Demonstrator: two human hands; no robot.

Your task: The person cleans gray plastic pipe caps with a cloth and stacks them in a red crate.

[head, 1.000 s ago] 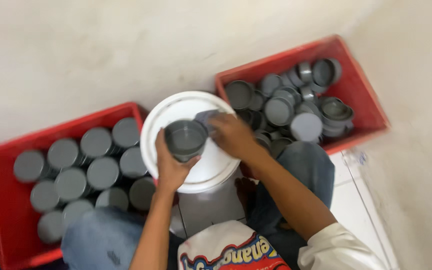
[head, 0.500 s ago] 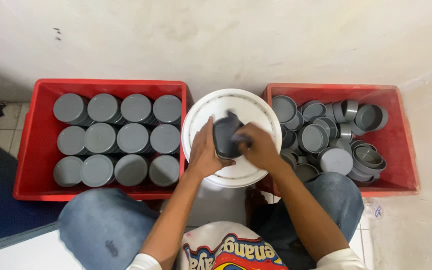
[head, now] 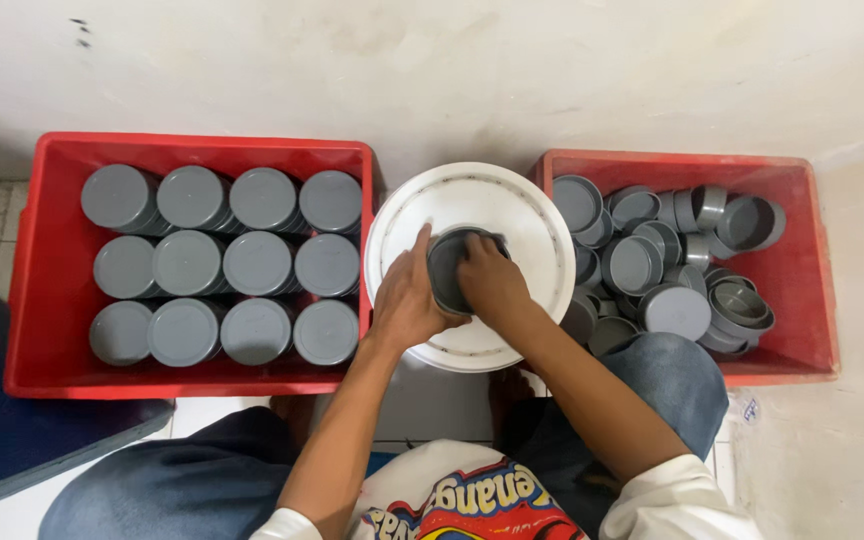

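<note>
1. A grey round cap (head: 449, 268) is held on top of a white bucket lid (head: 512, 205), at about the lid's centre. It is tipped on edge, with the dark open side turned toward the left hand; its axis runs roughly level, left to right. How far it is tilted cannot be told exactly, since the hands cover most of it.
2. Left hand (head: 405, 300): grip is clamped on the cap's left rim, thumb stretched up along the edge, fingers curled under.
3. Right hand (head: 493, 283): grip is closed over the cap's right side, fingers pressed on its wall. The fingertips are hidden behind the cap.
4. The white lid is seated between two red crates, touching both or just beside them, and directly in front of the person's knees.
5. Left crate (head: 42, 260): grey capped pieces (head: 257, 263) are stood in three neat rows of four, flat tops up.
6. Right crate (head: 812, 260): loose grey caps (head: 674, 308) are piled at random, some open side up, some on edge.
7. Crates are set on the floor against a pale wall (head: 452, 70).
</note>
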